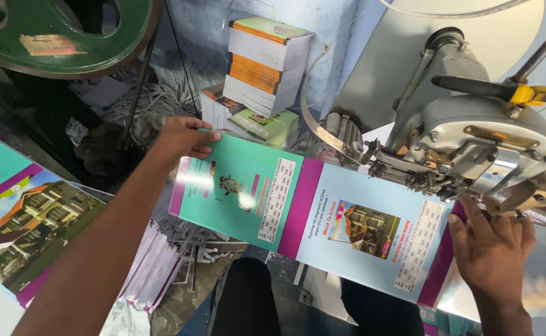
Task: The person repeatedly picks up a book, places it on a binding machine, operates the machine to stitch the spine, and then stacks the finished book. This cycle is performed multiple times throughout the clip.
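Left hand (183, 138) fingers pinched the teal-and-blue printed paper cover sheet (310, 214) under the grey metal stitching head (472, 149); right hand (490, 246) lay flat, fingers spread; stitches not visible.

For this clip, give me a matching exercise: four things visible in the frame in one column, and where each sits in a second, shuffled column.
Things:
1. left hand
2. right hand
3. stack of booklets
4. paper trimmings

Places:
A. against the blue wall, top centre
B. on the teal end of the long printed cover sheet
C. at the sheet's light-blue end, below the metal stitching head
D. heaped below the green machine wheel

Pairs: 1-B, 2-C, 3-A, 4-D
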